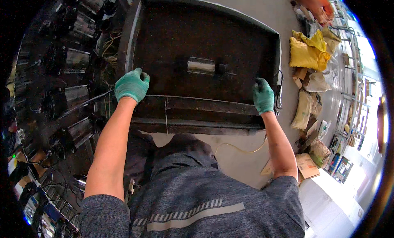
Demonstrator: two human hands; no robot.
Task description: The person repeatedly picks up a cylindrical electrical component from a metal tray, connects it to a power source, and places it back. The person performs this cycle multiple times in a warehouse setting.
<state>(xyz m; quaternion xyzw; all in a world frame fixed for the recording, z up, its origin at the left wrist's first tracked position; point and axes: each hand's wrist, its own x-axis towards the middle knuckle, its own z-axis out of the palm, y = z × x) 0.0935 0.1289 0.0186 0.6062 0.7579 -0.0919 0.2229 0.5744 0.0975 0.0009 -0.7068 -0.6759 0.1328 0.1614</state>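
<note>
Both my hands wear green gloves with dark fingertips. My left hand [132, 85] is over the left front corner of a large dark tray [211, 99], fingers curled; whatever is in them is hidden. Across from it, my right hand [263, 96] is closed near the right front corner, and I cannot make out anything in its fingers. Between and beyond the hands, a metal cylinder [201, 66] with a pale middle, dark ends and a thin shaft pointing right lies on the tray's dark floor. Neither hand touches it.
Several similar metal cylinders [77, 58] stand in a dark rack on the left. To the right are a yellow sack [308, 53], a tan sack [302, 110] and cardboard [307, 165] on the floor. A thin hose [240, 151] runs below the tray.
</note>
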